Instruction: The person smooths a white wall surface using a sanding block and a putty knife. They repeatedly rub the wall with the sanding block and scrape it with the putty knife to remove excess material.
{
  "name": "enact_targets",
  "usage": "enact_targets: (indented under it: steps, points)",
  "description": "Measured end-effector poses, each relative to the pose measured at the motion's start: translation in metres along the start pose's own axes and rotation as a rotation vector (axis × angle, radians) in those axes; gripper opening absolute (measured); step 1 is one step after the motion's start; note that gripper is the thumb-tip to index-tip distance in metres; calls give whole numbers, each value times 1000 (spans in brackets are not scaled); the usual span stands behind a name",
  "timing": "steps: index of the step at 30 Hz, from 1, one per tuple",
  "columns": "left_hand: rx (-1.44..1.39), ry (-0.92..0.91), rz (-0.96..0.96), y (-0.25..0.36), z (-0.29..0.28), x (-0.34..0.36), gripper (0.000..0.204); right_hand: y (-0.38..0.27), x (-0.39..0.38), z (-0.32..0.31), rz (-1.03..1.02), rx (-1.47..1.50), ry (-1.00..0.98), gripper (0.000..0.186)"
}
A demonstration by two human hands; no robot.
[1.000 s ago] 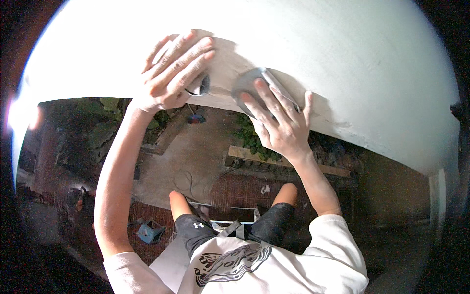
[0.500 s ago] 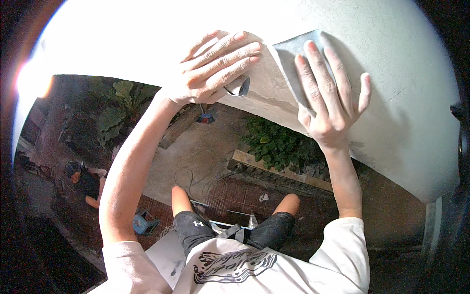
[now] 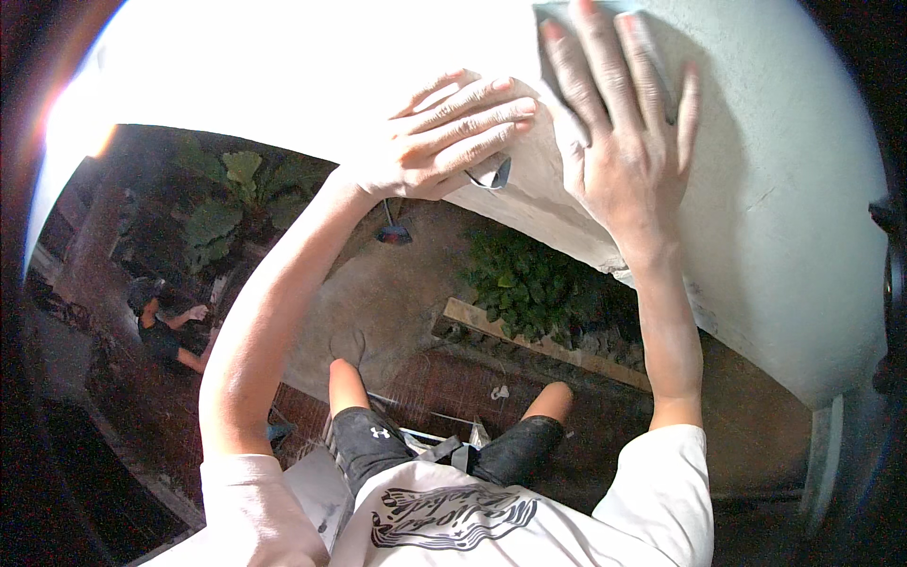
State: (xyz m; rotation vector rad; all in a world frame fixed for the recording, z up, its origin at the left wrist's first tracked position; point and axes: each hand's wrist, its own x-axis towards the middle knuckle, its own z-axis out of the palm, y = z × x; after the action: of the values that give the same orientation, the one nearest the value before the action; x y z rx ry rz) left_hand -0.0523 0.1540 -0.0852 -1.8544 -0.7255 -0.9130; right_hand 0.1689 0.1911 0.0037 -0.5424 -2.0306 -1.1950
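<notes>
My left hand (image 3: 449, 137) lies with its fingers stretched along the lower edge of a white wall surface (image 3: 756, 132). Under its palm a curled piece of grey sandpaper (image 3: 495, 175) sticks out; the thumb is hidden. Farther up and to the right, my right hand (image 3: 628, 132) presses a grey sandpaper sheet (image 3: 550, 24) flat on the same surface, fingers spread over it. The fingers cover most of that sheet, and its top runs out of view. Pale dust coats both hands.
Below the surface are a leafy plant bed (image 3: 529, 283) with a pale curb (image 3: 548, 345), a broom (image 3: 393, 231) and a reddish tiled floor (image 3: 435, 378). Another person (image 3: 170, 326) is low at the left. A bright lamp (image 3: 80, 123) glares there.
My right hand has slid up the surface with its sandpaper. My left hand has shifted slightly right, its curled piece moving along. The other person has raised a hand.
</notes>
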Motion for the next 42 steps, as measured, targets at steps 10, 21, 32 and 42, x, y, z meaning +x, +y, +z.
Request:
enact_targets:
  steps: [10,21,32,42]
  points:
    - [-23,-27,-29,1,1,-2,57,16,4,9,-89,156,24,73]
    - [5,-14,-32,2,2,-1,55,20,0,-5,-103,-12,-105,74]
    - [-52,19,-15,0,3,0,54,21,-11,3,5,22,148,50]
    - [-16,68,24,0,2,6,40,14,-26,12,-52,74,67,56]
